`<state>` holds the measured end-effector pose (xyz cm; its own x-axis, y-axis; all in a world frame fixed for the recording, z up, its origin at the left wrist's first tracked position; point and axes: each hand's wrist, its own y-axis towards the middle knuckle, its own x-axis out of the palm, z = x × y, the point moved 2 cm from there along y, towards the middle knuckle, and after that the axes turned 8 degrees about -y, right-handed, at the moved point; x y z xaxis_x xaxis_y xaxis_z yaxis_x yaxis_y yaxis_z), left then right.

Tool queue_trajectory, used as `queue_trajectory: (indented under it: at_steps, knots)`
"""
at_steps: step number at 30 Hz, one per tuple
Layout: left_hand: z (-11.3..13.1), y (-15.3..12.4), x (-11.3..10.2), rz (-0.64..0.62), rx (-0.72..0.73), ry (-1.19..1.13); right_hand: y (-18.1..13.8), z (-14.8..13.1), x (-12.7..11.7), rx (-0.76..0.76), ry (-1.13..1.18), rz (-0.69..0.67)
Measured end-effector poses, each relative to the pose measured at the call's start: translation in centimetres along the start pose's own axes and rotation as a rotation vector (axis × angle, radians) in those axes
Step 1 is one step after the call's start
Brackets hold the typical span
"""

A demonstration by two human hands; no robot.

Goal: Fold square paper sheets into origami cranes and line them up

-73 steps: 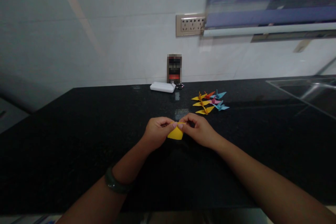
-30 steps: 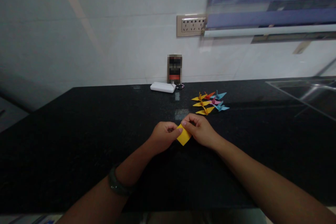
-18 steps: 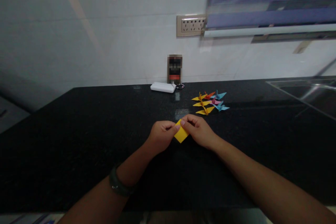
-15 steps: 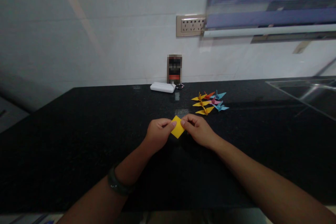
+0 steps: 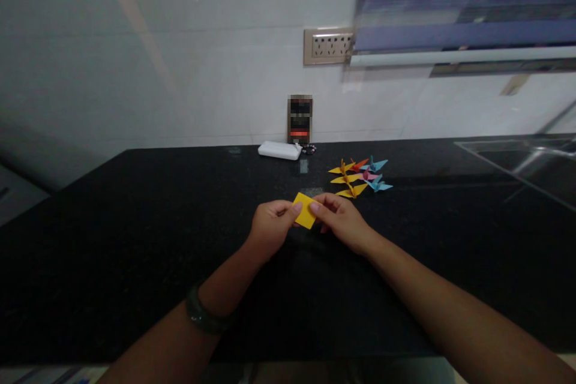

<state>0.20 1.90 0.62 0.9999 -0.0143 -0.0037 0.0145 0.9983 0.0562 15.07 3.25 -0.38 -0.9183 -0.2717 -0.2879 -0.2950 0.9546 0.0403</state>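
A small folded square of yellow paper (image 5: 306,213) is held between my two hands above the dark countertop. My left hand (image 5: 271,225) pinches its left side, thumb on top. On the right side, my right hand (image 5: 341,219) grips it the same way, with its thumb lying over the paper. The fingers beneath the paper are mostly hidden. Just beyond my right hand stand several folded paper cranes (image 5: 352,191) in yellow, orange, pink and blue.
On the black countertop (image 5: 135,240), a white power bank (image 5: 279,150) with a beaded cord lies near the wall. A phone-like device (image 5: 300,120), its screen blurred out, leans upright behind it. A glass-like panel (image 5: 531,159) is at the right, and a wall socket (image 5: 330,46) is above.
The yellow paper has turned in my fingers, from a diamond standing on its point to a tilted square. Both hands stay in nearly the same place.
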Motion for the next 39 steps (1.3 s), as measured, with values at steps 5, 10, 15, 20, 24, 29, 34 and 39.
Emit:
queue_trajectory:
  at_steps: [5,10,15,20,24,29,34,39]
  knots:
    - [-0.3,0.0,0.2,-0.084,-0.030,-0.051,-0.4,0.1,0.5,0.021,0.026,-0.085]
    - [-0.6,0.1,0.0,-0.107,-0.067,-0.181,-0.4,0.2,0.1,0.029,0.076,-0.155]
    - [-1.1,0.0,0.1,-0.202,-0.114,-0.248,-0.5,0.3,0.5,0.072,0.223,-0.246]
    - [-1.1,0.0,0.1,-0.255,-0.129,-0.257,-0.5,0.5,0.7,0.090,0.331,-0.262]
    - [-1.1,-0.2,0.2,-0.292,-0.135,-0.272,-0.5,0.4,0.8,0.089,0.401,-0.246]
    - [-0.9,-0.3,0.3,-0.315,-0.125,-0.263,-0.4,0.3,0.8,0.090,0.412,-0.251]
    - [-1.0,-0.3,0.3,-0.327,-0.136,-0.265,-0.4,0.4,0.8,0.101,0.426,-0.255]
    - [-1.1,-0.3,0.3,-0.357,-0.146,-0.296,-0.5,0.2,1.0,0.115,0.464,-0.251]
